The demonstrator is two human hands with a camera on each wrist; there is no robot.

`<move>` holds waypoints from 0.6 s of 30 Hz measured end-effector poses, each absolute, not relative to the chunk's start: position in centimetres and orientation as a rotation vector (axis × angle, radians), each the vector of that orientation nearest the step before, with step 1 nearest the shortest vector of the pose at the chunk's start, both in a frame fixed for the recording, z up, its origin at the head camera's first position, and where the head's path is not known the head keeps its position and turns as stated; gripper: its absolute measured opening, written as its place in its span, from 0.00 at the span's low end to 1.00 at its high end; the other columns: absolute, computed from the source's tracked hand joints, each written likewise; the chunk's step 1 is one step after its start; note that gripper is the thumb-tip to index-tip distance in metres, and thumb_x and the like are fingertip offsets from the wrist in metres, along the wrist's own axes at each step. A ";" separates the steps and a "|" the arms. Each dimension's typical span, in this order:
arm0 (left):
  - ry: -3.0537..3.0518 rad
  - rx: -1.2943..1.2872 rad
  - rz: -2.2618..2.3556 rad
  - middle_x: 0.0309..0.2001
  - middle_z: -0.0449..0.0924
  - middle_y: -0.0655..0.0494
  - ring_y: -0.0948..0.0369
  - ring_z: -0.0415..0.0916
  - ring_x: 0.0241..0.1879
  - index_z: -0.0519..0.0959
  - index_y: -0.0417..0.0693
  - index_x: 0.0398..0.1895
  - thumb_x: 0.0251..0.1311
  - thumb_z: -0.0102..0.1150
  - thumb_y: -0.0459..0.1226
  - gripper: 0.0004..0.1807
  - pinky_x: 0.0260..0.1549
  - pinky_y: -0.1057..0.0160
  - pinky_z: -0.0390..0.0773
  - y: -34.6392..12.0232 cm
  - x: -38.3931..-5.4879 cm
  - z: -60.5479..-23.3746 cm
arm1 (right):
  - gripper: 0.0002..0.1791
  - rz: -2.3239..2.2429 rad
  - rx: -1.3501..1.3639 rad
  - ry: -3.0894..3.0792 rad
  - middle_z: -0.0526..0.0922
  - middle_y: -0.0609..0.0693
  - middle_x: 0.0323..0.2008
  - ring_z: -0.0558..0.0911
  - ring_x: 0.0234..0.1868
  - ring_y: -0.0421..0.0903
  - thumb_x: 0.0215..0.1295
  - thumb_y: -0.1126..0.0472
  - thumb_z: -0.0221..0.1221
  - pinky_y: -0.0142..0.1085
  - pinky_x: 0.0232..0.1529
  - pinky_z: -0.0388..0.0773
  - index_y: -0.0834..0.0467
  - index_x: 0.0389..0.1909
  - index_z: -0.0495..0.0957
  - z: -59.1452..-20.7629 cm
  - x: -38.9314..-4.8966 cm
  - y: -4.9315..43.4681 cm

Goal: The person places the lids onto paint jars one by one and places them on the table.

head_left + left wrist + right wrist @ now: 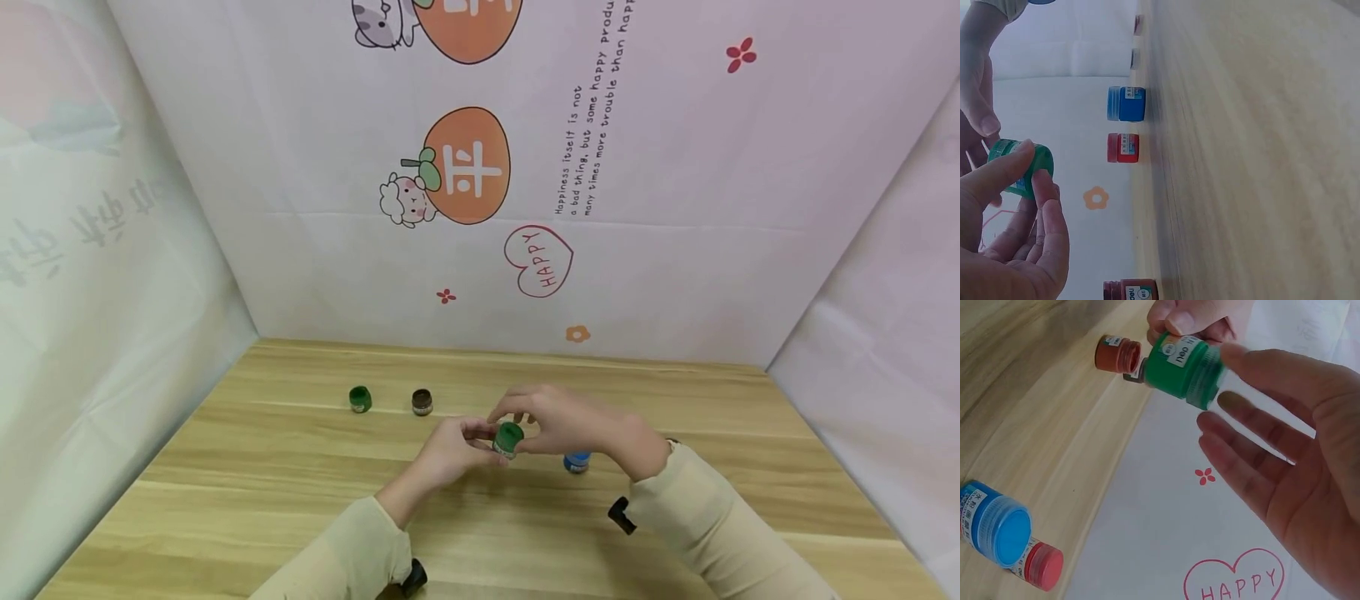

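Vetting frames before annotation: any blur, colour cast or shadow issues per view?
Head: soft shadows on the table, print on the green jar too small to read; left wrist: bluish, hazy cast, nearest table grain looks soft; right wrist: clearer, "deli" legible on the green jar.

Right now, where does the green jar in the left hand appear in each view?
Head: the green jar is just right of centre, lower half.
Left wrist: near the left edge, about mid-height.
Right wrist: upper part, just right of centre.
Shared landmark: the blue jar, in all three.
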State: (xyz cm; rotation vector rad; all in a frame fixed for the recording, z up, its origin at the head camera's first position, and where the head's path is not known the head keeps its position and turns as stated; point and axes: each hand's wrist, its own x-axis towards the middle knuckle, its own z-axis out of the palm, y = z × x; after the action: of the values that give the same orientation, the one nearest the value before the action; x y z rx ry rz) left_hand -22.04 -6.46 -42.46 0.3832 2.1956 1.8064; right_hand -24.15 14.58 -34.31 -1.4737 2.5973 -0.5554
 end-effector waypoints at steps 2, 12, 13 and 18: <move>2.192 0.381 1.810 0.49 0.86 0.48 0.55 0.86 0.45 0.82 0.34 0.56 0.57 0.75 0.31 0.23 0.50 0.55 0.82 -6.5 -22.1 -42.5 | 0.17 -0.586 -1.547 2.552 0.84 0.49 0.50 0.83 0.48 0.43 0.63 0.70 0.70 0.37 0.49 0.82 0.59 0.52 0.84 -34.3 -24.3 14.7; 2.193 0.380 1.806 0.48 0.87 0.51 0.57 0.85 0.46 0.84 0.39 0.55 0.56 0.76 0.33 0.23 0.54 0.53 0.80 -6.4 -22.2 -42.7 | 0.11 -0.647 -1.633 2.493 0.86 0.50 0.45 0.85 0.46 0.42 0.63 0.74 0.68 0.31 0.47 0.82 0.63 0.45 0.88 -34.7 -24.4 14.4; 2.204 0.380 1.803 0.48 0.87 0.51 0.57 0.85 0.47 0.84 0.39 0.55 0.56 0.77 0.33 0.23 0.53 0.53 0.80 -6.4 -22.2 -42.7 | 0.11 -0.648 -1.587 2.511 0.86 0.49 0.44 0.85 0.45 0.41 0.63 0.73 0.68 0.30 0.45 0.82 0.63 0.46 0.88 -34.6 -24.3 14.3; 2.214 0.375 1.807 0.50 0.86 0.48 0.55 0.84 0.48 0.83 0.36 0.56 0.56 0.76 0.32 0.23 0.52 0.54 0.81 -6.4 -21.9 -42.4 | 0.15 -0.599 -1.449 2.635 0.83 0.48 0.45 0.83 0.41 0.40 0.62 0.64 0.73 0.33 0.42 0.82 0.61 0.49 0.87 -34.5 -23.8 14.2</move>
State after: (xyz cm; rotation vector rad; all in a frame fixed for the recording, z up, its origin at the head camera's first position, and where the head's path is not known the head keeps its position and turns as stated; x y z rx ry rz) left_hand -21.91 -6.43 -42.36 0.3752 2.2142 1.8070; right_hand -23.79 14.20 -34.51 -1.4489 2.6349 -0.5992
